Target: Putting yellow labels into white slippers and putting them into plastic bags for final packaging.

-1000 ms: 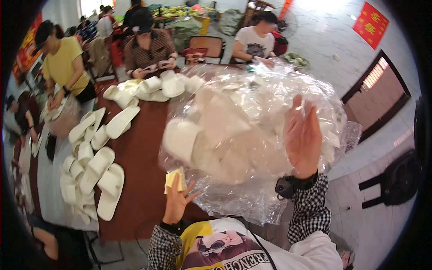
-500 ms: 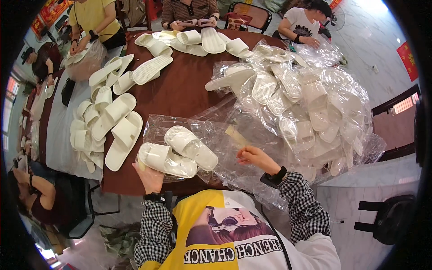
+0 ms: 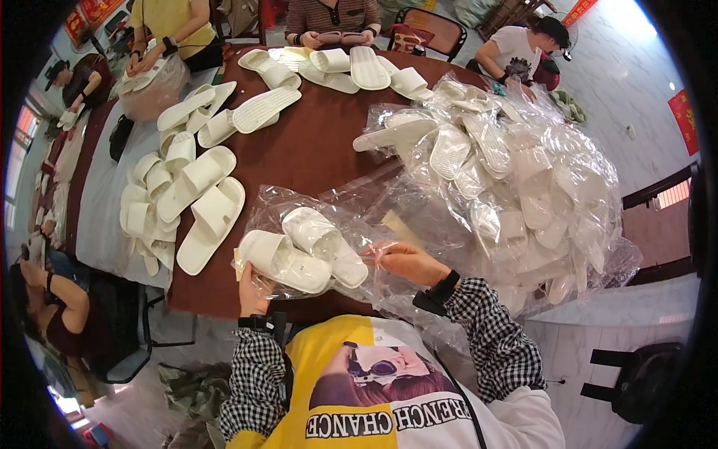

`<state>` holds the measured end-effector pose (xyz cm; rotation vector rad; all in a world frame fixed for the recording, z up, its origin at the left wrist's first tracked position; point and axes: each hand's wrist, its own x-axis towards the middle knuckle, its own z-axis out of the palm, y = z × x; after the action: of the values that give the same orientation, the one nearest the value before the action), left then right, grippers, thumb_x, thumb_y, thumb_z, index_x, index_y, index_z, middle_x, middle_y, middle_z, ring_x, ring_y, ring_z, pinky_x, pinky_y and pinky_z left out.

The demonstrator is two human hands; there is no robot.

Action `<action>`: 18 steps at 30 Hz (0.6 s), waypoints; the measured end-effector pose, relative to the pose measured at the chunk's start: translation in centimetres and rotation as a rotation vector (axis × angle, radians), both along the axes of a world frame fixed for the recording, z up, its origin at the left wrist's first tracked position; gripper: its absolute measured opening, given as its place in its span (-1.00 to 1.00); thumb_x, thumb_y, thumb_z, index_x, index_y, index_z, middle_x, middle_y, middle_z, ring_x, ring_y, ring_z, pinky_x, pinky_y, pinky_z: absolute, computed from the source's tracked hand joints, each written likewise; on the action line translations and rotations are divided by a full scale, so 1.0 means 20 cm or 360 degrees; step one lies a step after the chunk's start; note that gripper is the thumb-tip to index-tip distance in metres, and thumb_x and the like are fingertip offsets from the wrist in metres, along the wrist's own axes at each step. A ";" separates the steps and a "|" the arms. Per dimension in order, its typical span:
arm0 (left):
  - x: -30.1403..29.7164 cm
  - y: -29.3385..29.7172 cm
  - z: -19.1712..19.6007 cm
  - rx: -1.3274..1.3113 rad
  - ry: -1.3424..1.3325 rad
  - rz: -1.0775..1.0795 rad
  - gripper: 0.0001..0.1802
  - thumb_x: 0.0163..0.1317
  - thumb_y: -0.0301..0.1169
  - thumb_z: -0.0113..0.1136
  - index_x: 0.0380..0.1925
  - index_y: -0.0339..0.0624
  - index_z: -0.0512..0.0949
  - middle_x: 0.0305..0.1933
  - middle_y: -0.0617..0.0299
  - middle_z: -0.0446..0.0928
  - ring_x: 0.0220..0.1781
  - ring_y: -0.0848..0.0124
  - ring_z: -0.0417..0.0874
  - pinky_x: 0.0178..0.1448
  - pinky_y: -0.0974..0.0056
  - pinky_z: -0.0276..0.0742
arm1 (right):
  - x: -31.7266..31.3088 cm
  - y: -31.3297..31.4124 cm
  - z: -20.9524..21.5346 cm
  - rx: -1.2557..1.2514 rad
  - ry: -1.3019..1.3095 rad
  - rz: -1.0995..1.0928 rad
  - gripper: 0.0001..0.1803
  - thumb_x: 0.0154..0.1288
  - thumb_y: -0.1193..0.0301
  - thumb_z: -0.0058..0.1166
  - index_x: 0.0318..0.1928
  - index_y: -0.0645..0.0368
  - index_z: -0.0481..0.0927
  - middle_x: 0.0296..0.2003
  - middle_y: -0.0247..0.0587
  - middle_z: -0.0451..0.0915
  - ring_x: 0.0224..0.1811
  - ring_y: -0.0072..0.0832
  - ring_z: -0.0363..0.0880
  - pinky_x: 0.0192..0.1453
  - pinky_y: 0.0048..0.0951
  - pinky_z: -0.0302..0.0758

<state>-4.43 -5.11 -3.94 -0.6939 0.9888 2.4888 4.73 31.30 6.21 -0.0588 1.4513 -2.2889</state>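
A pair of white slippers (image 3: 263, 251) lies side by side inside a clear plastic bag (image 3: 345, 210), in front of me at the near edge of the table. At the bag's left end my left hand (image 3: 254, 290) is closed on the bagged slippers, its thumb up along the side and the other fingers mostly hidden. My right hand (image 3: 410, 262) pinches the clear film just right of the slippers' toes. A pale yellow strip (image 3: 401, 227) lies on the plastic beyond my right hand.
Loose white slippers (image 3: 213, 224) are heaped at the left of the brown table (image 3: 321, 142), with more (image 3: 370, 69) along its far edge. Bagged slippers (image 3: 535, 179) form a large pile at right. Several people sit or stand around, one in a white shirt (image 3: 516, 56) at far right.
My right hand has moved left and closed on the bag's film. My left hand has shifted slightly right with the bagged slippers. The view has turned a little.
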 end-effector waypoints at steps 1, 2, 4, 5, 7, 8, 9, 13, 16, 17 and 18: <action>-0.01 0.00 -0.01 0.0031 -0.0068 -0.0019 -0.58 0.47 -0.16 -0.04 0.19 -0.14 0.38 0.16 0.15 0.50 0.19 0.23 0.53 0.20 0.06 0.55 | -0.01 -0.01 0.00 -0.0001 0.0004 0.0009 -0.74 0.46 0.38 -0.01 0.04 0.23 0.55 0.00 -0.26 0.54 0.18 -0.42 0.47 0.27 -0.43 0.38; -0.01 -0.01 -0.02 0.0062 -0.0135 -0.0037 -0.57 0.49 -0.18 -0.09 0.23 -0.14 0.35 0.19 0.12 0.48 0.25 0.23 0.49 0.23 0.04 0.55 | -0.02 -0.03 0.00 -0.0001 -0.0124 0.0022 -0.73 0.46 0.42 -0.03 0.09 0.21 0.54 0.03 -0.22 0.53 0.24 -0.40 0.42 0.30 -0.40 0.36; 0.00 -0.01 -0.04 0.0040 -0.0089 -0.0027 -0.56 0.46 -0.13 -0.04 0.19 -0.14 0.39 0.13 0.16 0.51 0.17 0.23 0.54 0.18 0.06 0.55 | -0.04 -0.06 -0.04 0.0003 -0.0248 0.0045 -0.70 0.46 0.46 -0.06 0.14 0.18 0.52 0.07 -0.19 0.51 0.29 -0.38 0.37 0.33 -0.38 0.34; 0.00 0.01 -0.03 0.0018 -0.0048 -0.0038 -0.55 0.43 -0.09 0.02 0.15 -0.14 0.42 0.08 0.20 0.55 0.10 0.24 0.59 0.13 0.08 0.56 | -0.05 -0.08 -0.10 0.0429 -0.0017 0.0064 -0.65 0.44 0.44 -0.03 0.19 0.16 0.49 0.08 -0.16 0.51 0.29 -0.35 0.37 0.32 -0.37 0.34; 0.00 0.04 0.03 -0.0052 -0.0051 -0.0061 -0.56 0.42 -0.14 0.05 0.17 -0.14 0.41 0.09 0.20 0.54 0.11 0.27 0.58 0.14 0.13 0.55 | -0.06 -0.10 -0.28 0.0850 0.0217 0.0083 -0.59 0.41 0.42 0.00 0.25 0.14 0.45 0.10 -0.13 0.50 0.28 -0.32 0.37 0.31 -0.37 0.35; 0.00 0.07 0.06 -0.0114 -0.0051 -0.0092 -0.56 0.41 -0.19 0.08 0.20 -0.14 0.39 0.11 0.20 0.53 0.12 0.30 0.57 0.16 0.18 0.55 | -0.06 -0.09 -0.39 0.0993 0.0263 0.0043 -0.55 0.36 0.39 0.06 0.24 0.14 0.44 0.10 -0.09 0.49 0.24 -0.28 0.40 0.29 -0.36 0.36; 0.00 0.07 0.06 -0.0116 -0.0047 -0.0082 -0.56 0.41 -0.19 0.08 0.20 -0.14 0.39 0.11 0.20 0.53 0.12 0.30 0.57 0.16 0.18 0.55 | -0.07 -0.09 -0.47 0.1126 0.0312 0.0018 -0.51 0.31 0.36 0.12 0.23 0.15 0.44 0.09 -0.04 0.48 0.19 -0.24 0.42 0.27 -0.35 0.37; 0.02 0.09 0.07 -0.0383 0.0195 -0.0207 -0.56 0.33 -0.37 0.21 0.18 -0.15 0.40 0.08 0.23 0.55 0.05 0.37 0.60 0.07 0.27 0.56 | -0.13 -0.17 -0.59 0.1377 0.0109 -0.0124 -0.41 0.20 0.32 0.27 0.19 0.28 0.42 -0.02 -0.05 0.50 0.04 -0.38 0.49 0.13 -0.36 0.47; 0.03 0.12 0.10 -0.0333 0.0141 -0.0194 -0.55 0.31 -0.40 0.22 0.18 -0.16 0.40 0.07 0.23 0.55 0.03 0.39 0.61 0.04 0.28 0.57 | -0.10 -0.23 -0.60 0.1941 0.0348 -0.0496 -0.36 0.04 0.27 0.40 0.07 0.32 0.45 -0.20 -0.12 0.52 -0.14 -0.43 0.51 -0.04 -0.39 0.50; 0.04 0.11 0.08 -0.0316 0.0138 -0.0189 -0.56 0.32 -0.39 0.21 0.18 -0.17 0.40 0.06 0.22 0.55 0.02 0.39 0.62 0.03 0.29 0.58 | -0.11 -0.23 -0.54 0.1755 0.0191 -0.0300 -0.34 0.03 0.24 0.41 0.06 0.33 0.44 -0.19 -0.13 0.53 -0.15 -0.42 0.52 -0.06 -0.41 0.49; 0.04 0.09 0.07 -0.0319 0.0135 -0.0178 -0.56 0.32 -0.39 0.21 0.18 -0.17 0.40 0.06 0.22 0.55 0.02 0.39 0.62 0.03 0.29 0.58 | -0.13 -0.23 -0.48 0.1566 0.0035 -0.0109 -0.32 0.02 0.21 0.41 0.05 0.35 0.42 -0.19 -0.14 0.54 -0.16 -0.41 0.53 -0.08 -0.42 0.49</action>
<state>-3.57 -3.21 -2.47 -0.5781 1.2849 2.3605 2.20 26.68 -3.30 0.2586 2.4297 -1.3850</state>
